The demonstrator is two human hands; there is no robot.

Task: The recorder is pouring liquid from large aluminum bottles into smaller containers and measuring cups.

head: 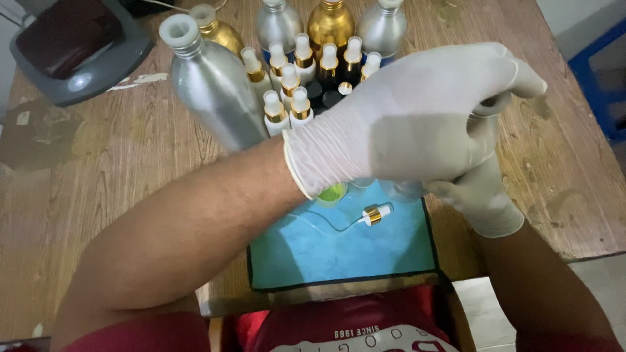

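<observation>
Both my hands wear white gloves and meet over the right side of a blue mat [326,254]. My left hand [417,117] reaches across from the left, its fingers curled down around the top of a small clear bottle [486,109]; only the bottle's rim shows. My right hand [481,195] sits just beneath and grips the same bottle from below. A spray pump [373,214] with a gold collar and a thin tube lies loose on the mat. A green-tinted clear container [332,192] and another clear one [404,190] peek out under my left wrist.
A tall silver metal bottle [212,85] stands left of centre on the wooden table [117,156]. Behind are gold and silver bottles [330,23] and several small white spray bottles [290,98]. A grey device [72,49] sits far left; blue furniture [603,85] stands right.
</observation>
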